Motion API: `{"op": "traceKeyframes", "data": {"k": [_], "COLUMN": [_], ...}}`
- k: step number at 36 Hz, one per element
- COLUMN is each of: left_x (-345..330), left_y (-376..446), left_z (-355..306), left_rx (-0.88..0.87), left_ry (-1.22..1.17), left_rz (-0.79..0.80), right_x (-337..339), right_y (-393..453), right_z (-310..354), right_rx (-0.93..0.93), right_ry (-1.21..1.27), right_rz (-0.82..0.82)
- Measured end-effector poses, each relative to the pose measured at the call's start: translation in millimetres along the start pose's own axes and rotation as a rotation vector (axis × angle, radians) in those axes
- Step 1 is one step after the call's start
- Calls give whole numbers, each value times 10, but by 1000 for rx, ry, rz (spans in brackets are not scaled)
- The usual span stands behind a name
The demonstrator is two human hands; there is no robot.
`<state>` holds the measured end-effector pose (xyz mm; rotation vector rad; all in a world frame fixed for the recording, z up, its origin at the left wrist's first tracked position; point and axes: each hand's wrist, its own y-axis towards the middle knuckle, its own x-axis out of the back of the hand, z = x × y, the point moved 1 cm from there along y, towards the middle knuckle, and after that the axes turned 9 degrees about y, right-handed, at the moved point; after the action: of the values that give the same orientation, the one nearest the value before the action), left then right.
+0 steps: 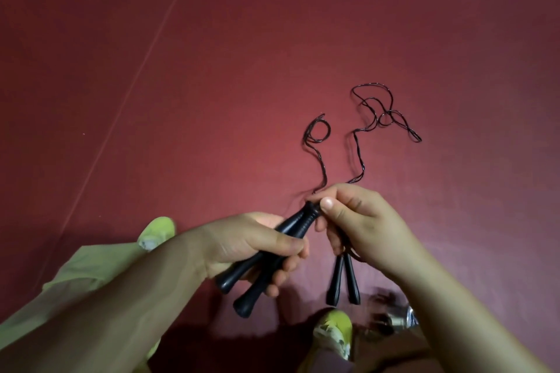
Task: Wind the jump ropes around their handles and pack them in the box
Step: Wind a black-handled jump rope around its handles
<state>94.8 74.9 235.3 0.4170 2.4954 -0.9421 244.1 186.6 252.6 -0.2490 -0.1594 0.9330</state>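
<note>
My left hand [257, 247] grips a pair of black jump-rope handles [266, 260], held slanting with their thick ends down-left. My right hand [357, 221] pinches the thin black rope at the top of those handles, thumb pressed near the tip. A second pair of black handles [342, 280] hangs below my right hand, its rope running through the fingers. Two thin black ropes trail away over the red floor: one ends in a small loop [316, 133], the other in a loose tangle [383, 113]. No box is in view.
The red floor [212, 85] spreads all around, with a seam line running diagonally at the left. My yellow-green shoes [157, 232] [333, 331] and light trouser leg [78, 297] sit at the bottom. A small shiny object [403, 319] lies at the lower right, blurred.
</note>
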Motion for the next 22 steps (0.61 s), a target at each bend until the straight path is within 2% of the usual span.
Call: {"op": "traceKeyframes", "data": {"k": [5,9,16,19,22], "left_x": [29,108,184,193,191], "left_y": [37,19,8,-13,-41], "left_z": [59,31,59,50,0], "left_rx": [-156,-336,-439,-436,-364], "left_ry": [-129,-338,-470,-471,-342], "left_rz": [7,66,249,126,-127], "right_x": [-19,-78,-233,-296,-288], "right_y": [0,33,18,7,-9], "right_z": [86,-7,-82,-65,11], "right_rx": [-38,-33,30,29,13], "right_ry": [145,28,-137,-241,-349], "right_rz": [-6,-9,58,140,179]}}
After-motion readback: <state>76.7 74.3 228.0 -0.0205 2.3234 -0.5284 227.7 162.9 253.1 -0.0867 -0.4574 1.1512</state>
